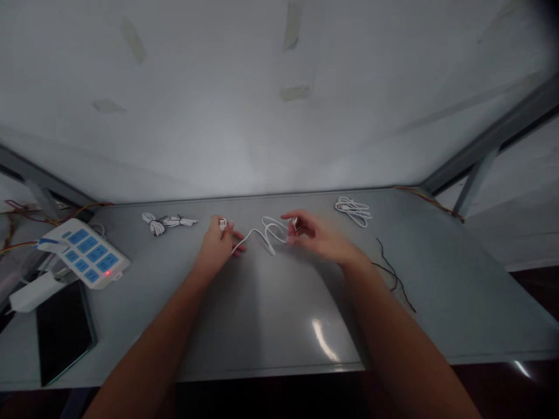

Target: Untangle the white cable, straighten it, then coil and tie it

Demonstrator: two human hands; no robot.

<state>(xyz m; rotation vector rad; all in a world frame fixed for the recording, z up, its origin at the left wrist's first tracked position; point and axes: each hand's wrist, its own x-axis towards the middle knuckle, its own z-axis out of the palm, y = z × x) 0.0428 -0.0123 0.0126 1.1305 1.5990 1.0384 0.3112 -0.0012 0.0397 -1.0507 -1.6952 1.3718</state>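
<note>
A loosely looped white USB cable [269,237] runs between my two hands, just over the grey table. My left hand [216,241] is closed on one end, and the USB plug shows between thumb and forefinger. With fingers curled, my right hand [317,235] pinches the other end of the cable; a small white piece shows at the fingertips. To the left lie two bundled white cables [169,223] fastened with dark ties. Beyond my right hand is a coiled white cable [353,210]. Several thin black ties [388,270] lie beside my right forearm.
At the left stands a white power strip [91,253] with blue sockets and a lit red light. Nearby are a white adapter [37,291] and a dark tablet or phone [63,331]. A pale wall [244,134] closes off the back of the grey table [279,326].
</note>
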